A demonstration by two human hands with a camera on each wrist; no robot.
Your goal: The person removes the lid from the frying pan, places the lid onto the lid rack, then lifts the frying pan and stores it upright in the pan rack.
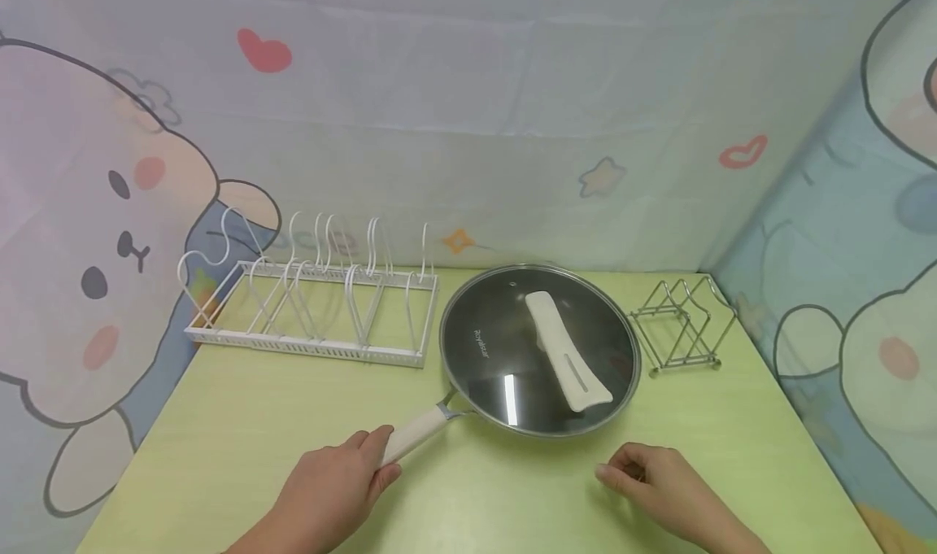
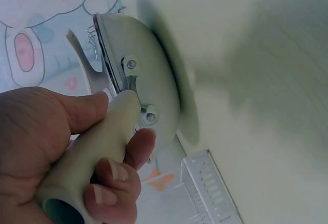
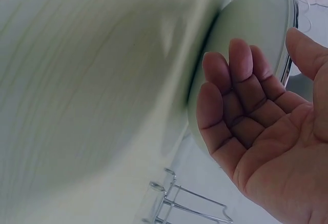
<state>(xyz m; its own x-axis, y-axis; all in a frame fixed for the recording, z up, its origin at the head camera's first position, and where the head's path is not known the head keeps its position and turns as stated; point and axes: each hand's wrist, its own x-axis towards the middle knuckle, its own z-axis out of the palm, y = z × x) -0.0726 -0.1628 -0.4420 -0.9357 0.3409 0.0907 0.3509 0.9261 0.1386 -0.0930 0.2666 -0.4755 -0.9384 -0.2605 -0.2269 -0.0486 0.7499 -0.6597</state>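
Observation:
A pale frying pan (image 2: 154,55) sits at the middle of the table, covered by a dark see-through lid (image 1: 490,310) with a long cream lid handle (image 1: 560,338). My left hand (image 1: 329,489) grips the pan's cream handle (image 1: 417,436), which points toward the front left. In the left wrist view, thumb and fingers (image 2: 115,180) wrap round this handle. My right hand (image 1: 669,489) hovers near the pan's front right side, apart from it. Its fingers are loosely curled and hold nothing, as the right wrist view shows the bare palm (image 3: 277,147).
A white wire rack (image 1: 315,346) with upright loops stands at the back left, beside the pan. To the pan's right is a small metal wire rack (image 1: 684,361). A printed cloth (image 1: 468,90) hangs behind the light green table (image 1: 498,505).

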